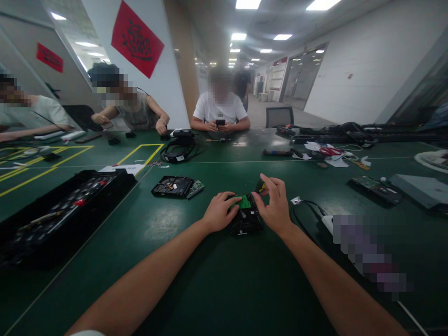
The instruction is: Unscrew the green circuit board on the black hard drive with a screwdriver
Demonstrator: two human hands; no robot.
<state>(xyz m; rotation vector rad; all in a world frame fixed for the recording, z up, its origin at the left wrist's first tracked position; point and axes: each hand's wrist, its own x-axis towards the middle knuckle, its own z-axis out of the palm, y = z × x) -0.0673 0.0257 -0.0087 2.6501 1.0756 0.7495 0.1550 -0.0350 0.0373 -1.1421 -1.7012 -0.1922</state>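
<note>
A black hard drive (247,220) with a green circuit board (245,201) on its far half lies on the table in front of me. My left hand (221,213) rests at its left side, fingers curled over the edge and touching the board. At the right side is my right hand (275,204), its thumb by the drive's edge and its fingers bent around a small black-and-yellow tool (262,185), which looks like a screwdriver handle. The fingers hide most of that tool. Left of my hands lies another opened hard drive (172,186), with a loose circuit board (196,188) beside it.
A long black bin (66,210) of parts stands at the left. To the right are a cable (308,202), a blurred-out pale object (364,252), another drive-like device (376,189) and a grey box (420,191). Across the table a person (220,105) holds a phone; others sit further left.
</note>
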